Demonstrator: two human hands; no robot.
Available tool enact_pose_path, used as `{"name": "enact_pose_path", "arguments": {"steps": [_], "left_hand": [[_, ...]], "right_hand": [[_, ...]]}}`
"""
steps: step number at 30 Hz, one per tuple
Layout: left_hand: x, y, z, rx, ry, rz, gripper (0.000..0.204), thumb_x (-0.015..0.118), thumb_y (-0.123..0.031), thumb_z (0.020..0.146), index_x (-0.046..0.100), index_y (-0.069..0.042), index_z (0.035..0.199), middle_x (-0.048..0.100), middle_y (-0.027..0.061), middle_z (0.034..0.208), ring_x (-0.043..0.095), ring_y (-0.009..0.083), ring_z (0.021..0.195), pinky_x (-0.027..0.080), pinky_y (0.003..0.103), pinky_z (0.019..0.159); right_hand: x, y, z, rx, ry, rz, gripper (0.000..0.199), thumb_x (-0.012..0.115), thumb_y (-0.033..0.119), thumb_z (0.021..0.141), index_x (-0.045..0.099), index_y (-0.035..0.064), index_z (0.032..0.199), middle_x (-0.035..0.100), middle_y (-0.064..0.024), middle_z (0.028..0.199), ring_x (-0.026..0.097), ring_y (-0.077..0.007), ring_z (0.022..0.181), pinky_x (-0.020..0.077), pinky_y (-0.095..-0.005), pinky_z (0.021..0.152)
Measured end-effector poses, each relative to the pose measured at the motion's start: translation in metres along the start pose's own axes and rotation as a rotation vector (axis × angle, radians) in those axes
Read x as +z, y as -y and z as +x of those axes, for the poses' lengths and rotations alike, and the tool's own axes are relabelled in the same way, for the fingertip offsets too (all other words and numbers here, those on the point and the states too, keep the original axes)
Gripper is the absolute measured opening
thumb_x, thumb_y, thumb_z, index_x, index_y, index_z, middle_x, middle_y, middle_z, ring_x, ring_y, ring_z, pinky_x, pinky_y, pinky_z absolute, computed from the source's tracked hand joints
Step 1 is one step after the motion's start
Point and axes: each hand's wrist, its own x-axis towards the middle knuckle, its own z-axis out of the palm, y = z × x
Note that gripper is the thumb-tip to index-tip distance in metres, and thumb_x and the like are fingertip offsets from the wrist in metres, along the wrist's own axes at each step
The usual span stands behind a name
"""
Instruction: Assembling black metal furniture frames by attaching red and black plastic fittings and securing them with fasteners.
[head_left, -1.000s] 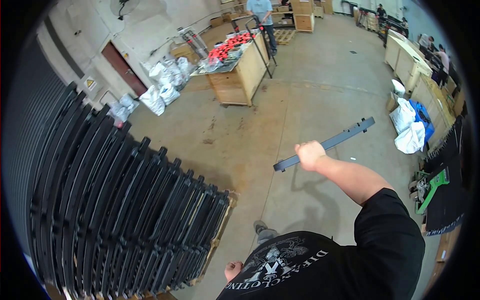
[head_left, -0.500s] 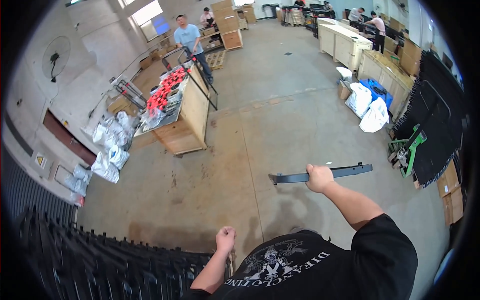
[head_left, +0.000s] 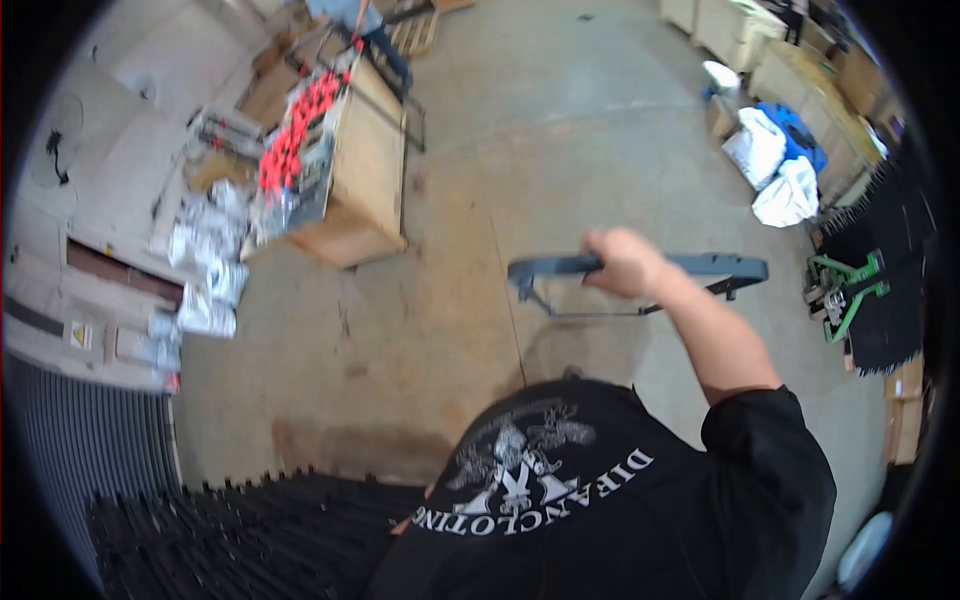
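My right hand [head_left: 628, 264], out in front of me at the end of a stretched arm, is closed around the top bar of a dark metal frame [head_left: 722, 266]. The bar runs sideways through the grip, and thinner bars hang below it. Part of the frame is hidden by my hand and forearm. Of my left hand only a sliver of skin [head_left: 429, 491] shows beside my black shirt; its fingers are hidden. Nearest to it, at the lower left, is a dense stack of black metal parts [head_left: 270, 530].
A wooden crate [head_left: 365, 170] with red-capped parts stands at the front left, a person [head_left: 385, 45] behind it. White sacks [head_left: 208, 305] lie by the left wall. On the right are more sacks [head_left: 788, 193], a green pallet jack [head_left: 845, 290] and a black stack [head_left: 905, 300].
My right hand has raised the frame and moved it farther out, and its lower bars now show. My left hand has dropped back behind my shirt. The view has tilted downward.
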Motion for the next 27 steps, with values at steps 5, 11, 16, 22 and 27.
{"name": "enact_pose_path", "arguments": {"steps": [5,11,16,22,27], "left_hand": [[-0.010,-0.031,-0.018,-0.156,0.029,-0.206,0.053,0.065,-0.050,0.088,0.077,-0.002,0.106,0.077,0.0180,0.099,0.075,0.0268,0.092,0.057,0.043,0.083],[-0.087,-0.058,0.084,-0.221,0.014,-0.389,0.051,0.064,-0.049,0.089,0.078,-0.003,0.104,0.077,0.0170,0.098,0.075,0.0276,0.090,0.057,0.043,0.083],[-0.224,-0.101,0.243,-0.220,0.020,-0.493,0.049,0.063,-0.049,0.089,0.078,-0.004,0.103,0.077,0.0162,0.096,0.075,0.0283,0.089,0.057,0.044,0.083],[-0.419,-0.122,0.452,-0.233,0.135,-0.164,0.036,0.060,-0.035,0.090,0.075,-0.003,0.097,0.075,0.0182,0.098,0.073,0.0299,0.093,0.056,0.042,0.085],[-0.606,-0.193,0.598,-0.216,-0.258,-0.386,0.028,0.064,-0.028,0.091,0.066,0.000,0.098,0.069,0.0129,0.086,0.067,0.0246,0.073,0.054,0.040,0.068]], "right_hand": [[-0.028,-0.052,0.122,0.126,-0.156,0.072,0.030,0.080,0.011,0.070,0.065,0.0029,0.095,0.066,-0.0184,0.081,0.067,-0.0367,0.078,0.0519,-0.0444,0.071],[-0.061,-0.092,0.224,0.279,-0.201,0.053,0.032,0.082,0.011,0.067,0.063,0.0002,0.090,0.060,-0.0102,0.073,0.061,-0.0220,0.070,0.0492,-0.0354,0.066],[-0.071,-0.141,0.248,0.617,-0.336,-0.249,0.041,0.085,0.025,0.073,0.062,-0.0034,0.093,0.068,-0.0168,0.084,0.067,-0.0259,0.078,0.0515,-0.0365,0.072],[-0.091,-0.163,0.236,0.792,-0.335,-0.404,0.042,0.082,0.031,0.078,0.067,-0.0018,0.099,0.070,-0.0205,0.086,0.070,-0.0396,0.087,0.0532,-0.0477,0.079],[-0.076,-0.220,0.248,0.937,-0.374,-0.546,0.032,0.074,0.029,0.086,0.068,-0.0001,0.098,0.067,-0.0234,0.084,0.066,-0.0441,0.081,0.0499,-0.0505,0.072]]}}
